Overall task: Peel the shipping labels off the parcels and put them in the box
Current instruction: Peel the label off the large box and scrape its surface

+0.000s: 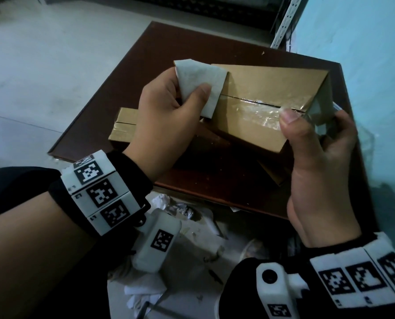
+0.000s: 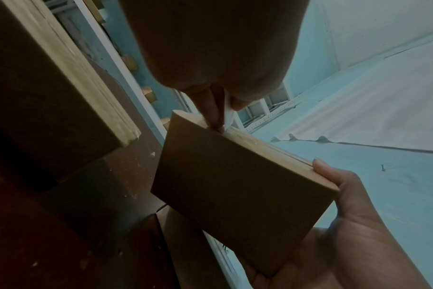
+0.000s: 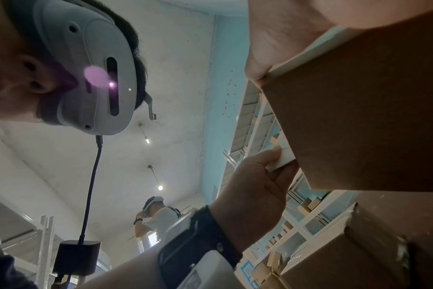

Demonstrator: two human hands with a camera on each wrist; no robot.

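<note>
Both hands [image 1: 168, 111] at opposite parcel [image 1: 261, 107] ends, label [image 1: 203, 84] edge pinched.

The left hand [image 2: 210, 58] pinches a white label [image 2: 228, 115] at the upper edge of a tilted cardboard parcel [image 2: 235, 195]; the right hand [image 2: 346, 224] holds its lower corner above the dark worktop [image 2: 74, 224].
</note>
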